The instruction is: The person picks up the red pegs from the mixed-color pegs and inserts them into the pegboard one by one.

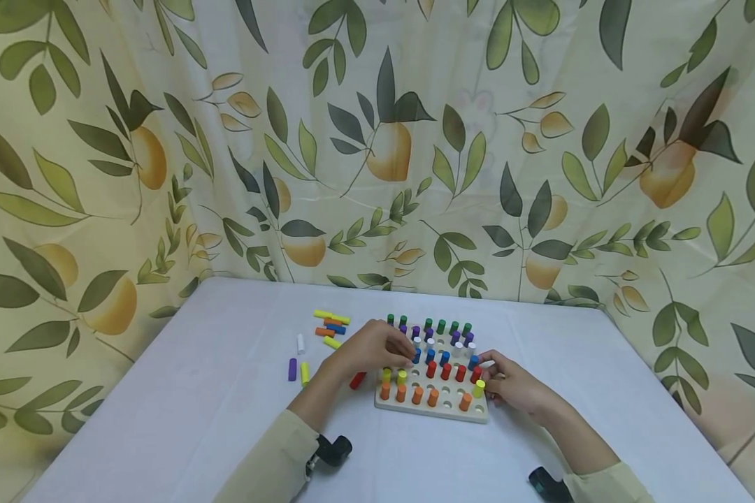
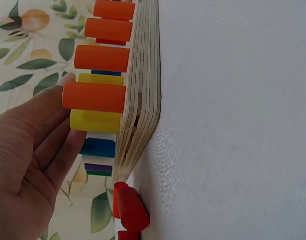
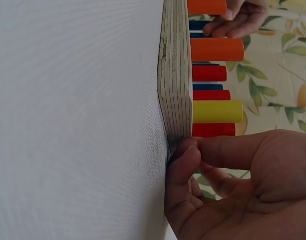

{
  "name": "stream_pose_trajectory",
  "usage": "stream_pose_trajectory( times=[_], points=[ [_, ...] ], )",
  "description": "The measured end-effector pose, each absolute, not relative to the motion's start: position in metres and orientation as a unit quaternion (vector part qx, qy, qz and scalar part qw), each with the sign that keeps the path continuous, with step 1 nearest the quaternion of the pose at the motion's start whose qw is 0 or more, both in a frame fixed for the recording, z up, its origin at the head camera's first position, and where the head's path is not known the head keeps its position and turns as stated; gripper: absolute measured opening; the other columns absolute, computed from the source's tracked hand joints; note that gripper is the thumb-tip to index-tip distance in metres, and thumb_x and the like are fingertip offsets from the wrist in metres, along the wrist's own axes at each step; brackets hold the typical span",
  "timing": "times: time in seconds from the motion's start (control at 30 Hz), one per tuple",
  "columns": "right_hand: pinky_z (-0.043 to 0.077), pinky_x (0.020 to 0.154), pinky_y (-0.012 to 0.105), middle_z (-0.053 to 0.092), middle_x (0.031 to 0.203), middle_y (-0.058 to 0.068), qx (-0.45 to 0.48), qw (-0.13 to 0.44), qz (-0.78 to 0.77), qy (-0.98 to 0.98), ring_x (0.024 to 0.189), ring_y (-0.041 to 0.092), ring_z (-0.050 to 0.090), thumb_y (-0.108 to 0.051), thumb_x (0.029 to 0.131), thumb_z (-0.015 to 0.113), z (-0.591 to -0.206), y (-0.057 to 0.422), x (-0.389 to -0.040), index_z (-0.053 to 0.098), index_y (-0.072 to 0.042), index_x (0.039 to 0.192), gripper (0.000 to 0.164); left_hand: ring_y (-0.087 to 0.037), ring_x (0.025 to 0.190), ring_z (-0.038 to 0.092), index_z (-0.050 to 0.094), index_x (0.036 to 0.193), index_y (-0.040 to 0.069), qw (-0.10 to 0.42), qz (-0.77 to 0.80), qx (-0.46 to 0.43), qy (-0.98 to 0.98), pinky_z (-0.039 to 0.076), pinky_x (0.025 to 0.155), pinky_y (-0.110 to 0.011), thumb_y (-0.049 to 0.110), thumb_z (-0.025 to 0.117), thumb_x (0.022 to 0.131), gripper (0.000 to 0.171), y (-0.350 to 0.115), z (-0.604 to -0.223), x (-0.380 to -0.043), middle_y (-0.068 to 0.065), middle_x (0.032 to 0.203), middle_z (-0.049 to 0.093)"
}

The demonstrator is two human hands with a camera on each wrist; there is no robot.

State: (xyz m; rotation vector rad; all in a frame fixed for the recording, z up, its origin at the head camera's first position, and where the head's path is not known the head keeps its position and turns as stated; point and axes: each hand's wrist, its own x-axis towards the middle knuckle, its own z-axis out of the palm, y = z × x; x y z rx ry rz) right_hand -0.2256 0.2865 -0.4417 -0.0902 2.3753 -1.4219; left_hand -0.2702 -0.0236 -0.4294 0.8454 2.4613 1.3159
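A wooden pegboard [image 1: 430, 413] lies on the white table with rows of coloured pegs standing in it. My left hand [image 1: 377, 346] reaches over its left side, its fingertips at a blue peg [image 1: 416, 356] that they appear to pinch. Orange pegs [image 2: 95, 96] and a yellow peg [image 2: 95, 121] partly hide those fingertips in the left wrist view. At the board's right edge, my right hand [image 3: 242, 175] grips the side between thumb and fingers, beside a red peg [image 3: 212, 130] and a yellow peg [image 3: 217, 111].
Loose pegs lie left of the board: a red one [image 1: 357, 380], a purple one [image 1: 292, 369], a white one [image 1: 300, 343], and several yellow, orange and blue ones farther back. A patterned curtain [image 1: 390, 209] hangs behind the white table [image 1: 226, 405].
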Motion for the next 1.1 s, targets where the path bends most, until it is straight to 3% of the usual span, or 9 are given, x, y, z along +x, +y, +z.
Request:
stream_pose_trajectory(
  times=[1.1],
  points=[
    [0.050,0.071,0.030,0.049,0.104,0.014,-0.036,0.182,-0.496,0.848,0.085,0.027,0.054,0.007,0.099,0.054,-0.442,0.286,-0.226,0.044,0.000,0.138,0.040,-0.006,0.087,0.071,0.081,0.105,0.009,0.097,0.435,0.291,0.847,0.057,0.081,-0.024,0.012,0.082,0.091,0.015,-0.063,-0.436,-0.269,0.012,0.093,0.074]
  ],
)
